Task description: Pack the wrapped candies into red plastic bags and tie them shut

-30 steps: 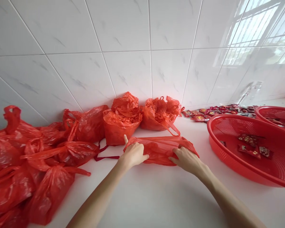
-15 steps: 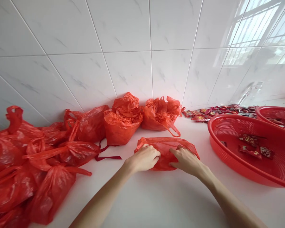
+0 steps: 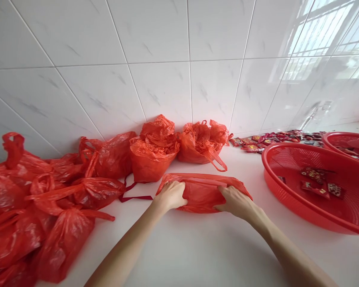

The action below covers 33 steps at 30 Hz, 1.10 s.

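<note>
A thin red plastic bag (image 3: 202, 193) lies on the white counter in front of me, its mouth spread wide. My left hand (image 3: 171, 195) is closed on the bag's left side, fingers curled over the plastic. At the opposite side, my right hand (image 3: 235, 201) grips the bag with its thumb toward the middle; some of its fingertips are hidden in the plastic. Between the hands the film is stretched, and I see no contents there. Just behind stand two red bags stuffed with crumpled plastic, a left one (image 3: 154, 165) and a right one (image 3: 196, 149).
Several knotted, filled red bags (image 3: 67, 239) are heaped at left, beside a dark red ribbon (image 3: 137, 198). At right stands a red perforated basket (image 3: 299, 211) holding a few wrapped packets (image 3: 315, 187), with a second basket (image 3: 347, 137) behind. Loose packets (image 3: 275, 138) lie along the tiled wall.
My left hand has moved left, pulling the bag's left side outward. The bag's mouth is wider and flatter now. My right hand has stayed nearly in place.
</note>
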Each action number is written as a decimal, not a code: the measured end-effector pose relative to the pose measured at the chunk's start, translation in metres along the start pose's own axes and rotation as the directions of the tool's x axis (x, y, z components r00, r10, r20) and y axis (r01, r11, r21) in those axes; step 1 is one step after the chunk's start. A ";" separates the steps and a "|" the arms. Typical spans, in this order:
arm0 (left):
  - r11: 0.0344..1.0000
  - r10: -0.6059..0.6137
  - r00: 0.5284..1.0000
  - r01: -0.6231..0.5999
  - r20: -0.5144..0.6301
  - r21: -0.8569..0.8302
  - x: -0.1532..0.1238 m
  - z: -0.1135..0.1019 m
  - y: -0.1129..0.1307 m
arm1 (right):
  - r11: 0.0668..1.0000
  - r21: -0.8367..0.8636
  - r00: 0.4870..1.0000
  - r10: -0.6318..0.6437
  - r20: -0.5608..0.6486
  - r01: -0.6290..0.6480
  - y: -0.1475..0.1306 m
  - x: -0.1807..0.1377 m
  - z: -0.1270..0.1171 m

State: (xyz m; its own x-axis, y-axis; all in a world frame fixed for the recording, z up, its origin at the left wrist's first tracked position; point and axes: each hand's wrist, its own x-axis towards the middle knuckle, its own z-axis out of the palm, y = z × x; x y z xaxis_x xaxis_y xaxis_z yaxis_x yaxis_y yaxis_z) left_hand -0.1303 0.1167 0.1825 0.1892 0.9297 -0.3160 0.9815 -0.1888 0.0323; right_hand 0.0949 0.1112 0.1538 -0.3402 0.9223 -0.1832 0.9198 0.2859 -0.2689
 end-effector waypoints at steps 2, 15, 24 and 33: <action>1.000 -0.011 1.000 0.011 0.016 0.004 -0.003 -0.002 0.001 | 1.000 0.009 1.000 -0.012 -0.011 0.012 0.002 0.000 0.002; 0.968 0.249 0.968 -0.249 -0.010 0.021 -0.037 -0.018 0.023 | 0.922 -0.040 0.905 -0.386 -0.181 0.385 -0.007 -0.002 -0.004; 0.925 0.374 0.927 -0.375 -0.033 -0.052 -0.010 -0.007 0.006 | 0.924 -0.021 0.920 -0.382 -0.090 0.382 -0.001 0.001 -0.003; 0.952 0.301 0.949 -0.292 0.095 -0.096 0.018 0.010 -0.019 | 0.864 0.003 0.864 -0.503 0.034 0.503 -0.003 -0.005 -0.003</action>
State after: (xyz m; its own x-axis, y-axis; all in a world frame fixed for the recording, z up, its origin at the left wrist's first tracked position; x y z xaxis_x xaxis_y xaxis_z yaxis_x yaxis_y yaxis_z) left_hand -0.1461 0.1339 0.1665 0.4721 0.7955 -0.3800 0.8815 -0.4210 0.2138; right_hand 0.0944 0.1068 0.1578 -0.7629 0.6441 -0.0551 0.6233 0.7102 -0.3272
